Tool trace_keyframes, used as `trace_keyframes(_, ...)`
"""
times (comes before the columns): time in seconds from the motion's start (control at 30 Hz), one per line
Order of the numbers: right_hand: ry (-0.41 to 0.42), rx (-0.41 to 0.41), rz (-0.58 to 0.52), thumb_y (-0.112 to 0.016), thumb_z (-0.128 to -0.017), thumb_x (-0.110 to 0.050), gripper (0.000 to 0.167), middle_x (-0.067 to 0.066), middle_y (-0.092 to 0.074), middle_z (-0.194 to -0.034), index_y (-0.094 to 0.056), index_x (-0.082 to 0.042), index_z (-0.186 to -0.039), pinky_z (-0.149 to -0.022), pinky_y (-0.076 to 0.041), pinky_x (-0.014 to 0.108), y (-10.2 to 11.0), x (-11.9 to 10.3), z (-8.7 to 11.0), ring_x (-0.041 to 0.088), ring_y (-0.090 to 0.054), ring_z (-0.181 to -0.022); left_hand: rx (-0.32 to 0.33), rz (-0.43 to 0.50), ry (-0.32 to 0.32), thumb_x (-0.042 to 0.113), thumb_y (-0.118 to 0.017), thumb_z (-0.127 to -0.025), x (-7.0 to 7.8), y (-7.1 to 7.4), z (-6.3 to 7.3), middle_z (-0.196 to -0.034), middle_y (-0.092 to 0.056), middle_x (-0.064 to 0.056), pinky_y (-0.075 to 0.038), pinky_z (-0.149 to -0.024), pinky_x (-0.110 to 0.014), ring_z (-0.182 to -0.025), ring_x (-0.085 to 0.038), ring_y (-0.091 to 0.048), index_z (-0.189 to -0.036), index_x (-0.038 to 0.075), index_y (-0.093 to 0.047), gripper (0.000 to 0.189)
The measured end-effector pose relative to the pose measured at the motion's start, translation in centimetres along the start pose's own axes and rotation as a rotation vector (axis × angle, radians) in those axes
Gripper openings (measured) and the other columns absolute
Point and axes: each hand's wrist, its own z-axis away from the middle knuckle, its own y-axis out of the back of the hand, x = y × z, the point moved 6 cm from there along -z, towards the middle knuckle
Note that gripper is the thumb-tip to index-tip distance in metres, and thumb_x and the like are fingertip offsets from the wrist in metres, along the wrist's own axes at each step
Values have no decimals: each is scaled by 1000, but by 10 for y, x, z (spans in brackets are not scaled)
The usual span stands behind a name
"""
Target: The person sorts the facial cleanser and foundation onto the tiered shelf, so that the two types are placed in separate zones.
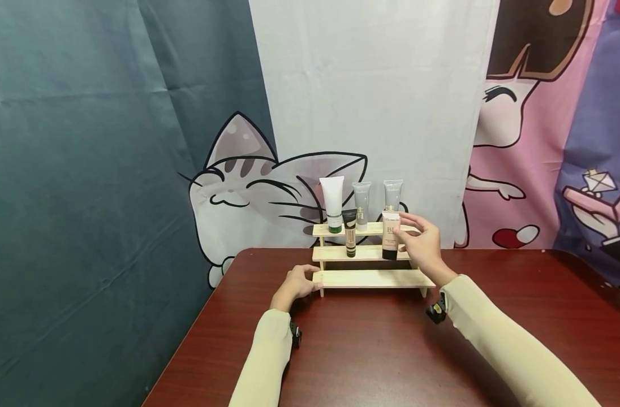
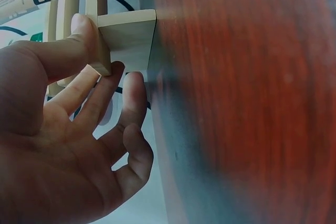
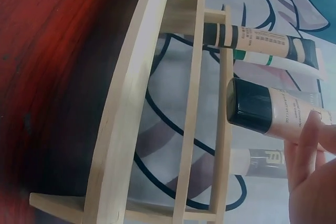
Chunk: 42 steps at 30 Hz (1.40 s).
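A three-step wooden display rack (image 1: 373,278) stands on the table. My left hand (image 1: 297,284) grips the left end of its lowest step; in the left wrist view the thumb (image 2: 81,38) lies on the step's edge and the fingers reach below. My right hand (image 1: 423,242) pinches a beige BB cream tube (image 1: 390,233) near its top, black cap down. In the right wrist view the cap (image 3: 249,104) hangs slightly apart from the middle step. A black-and-beige tube (image 1: 350,234) stands on that step at the left.
On the top step stand a white tube (image 1: 332,198) with a green cap and two grey tubes, one (image 1: 362,200) mid-rack and one (image 1: 393,192) partly behind the BB cream. The lowest step holds nothing. A printed cloth (image 1: 381,85) hangs behind the dark red table (image 1: 371,350).
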Motion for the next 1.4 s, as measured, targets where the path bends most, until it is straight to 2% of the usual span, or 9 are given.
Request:
trace_keyframes(0.13, 11, -11, 6, -72, -89, 0, 40, 19, -65, -116, -64, -2, -128, -51, -56, 34, -7, 6, -4, 7, -69, -73, 2, -1, -9, 24, -82, -83, 0, 1, 1, -135, -57, -18, -46, -95, -48, -125, -37, -48, -124, 22, -70, 43)
trace_keyframes(0.3, 24, -21, 15, -72, -89, 0, 39, 21, -64, -117, -65, -2, -128, -50, -55, 29, -12, 8, -7, 6, -68, -74, 1, -3, -16, 24, -82, -82, 0, 1, 0, -135, -58, -18, -46, -95, -47, -124, -36, -49, -124, 22, -70, 43)
trace_keyframes(0.6, 27, -34, 30, -71, -89, 4, 41, 26, -63, -118, -63, 1, -128, -54, -57, 36, -17, 12, -11, 9, -68, -79, 2, 0, -17, 24, -82, -83, 0, 0, 0, -134, -58, -17, -45, -96, -46, -122, -35, -49, -123, 21, -70, 42)
trace_keyframes(0.77, 29, -32, 10, -70, -90, 1, 40, 20, -63, -118, -61, -1, -129, -54, -56, 33, -15, 26, -12, 13, -70, -87, 1, -2, -19, 24, -82, -83, 0, -1, -1, -135, -58, -16, -46, -95, -46, -123, -34, -49, -123, 22, -70, 43)
trace_keyframes(0.87, 36, -23, 13, -70, -90, 0, 38, 13, -64, -117, -60, 0, -127, -55, -56, 33, -14, 28, -12, 16, -70, -92, 4, -1, -21, 23, -82, -82, 0, 0, -2, -134, -58, -16, -46, -94, -46, -122, -34, -50, -123, 21, -70, 43)
trace_keyframes(0.97, 44, -24, 26, -71, -90, -1, 37, 11, -64, -116, -59, 2, -125, -55, -57, 34, -13, 28, -11, 14, -69, -94, -1, -1, -20, 23, -82, -82, 0, -1, -1, -135, -58, -16, -46, -94, -45, -121, -33, -51, -123, 21, -70, 43)
trace_keyframes(1.13, 28, -34, 13, -71, -90, 1, 40, 19, -63, -120, -57, 3, -127, -57, -57, 36, -11, 26, -12, 11, -68, -94, -1, 8, -26, 23, -83, -82, 1, 0, -2, -134, -58, -16, -46, -93, -45, -119, -33, -51, -123, 21, -70, 43)
trace_keyframes(1.4, 5, -75, 11, -67, -90, 6, 39, 32, -60, -121, -56, 11, -127, -62, -58, 45, -10, 3, -2, 25, -68, -97, 3, 13, -26, 22, -82, -82, -1, 0, -1, -133, -59, -16, -46, -93, -46, -119, -33, -51, -123, 20, -70, 43)
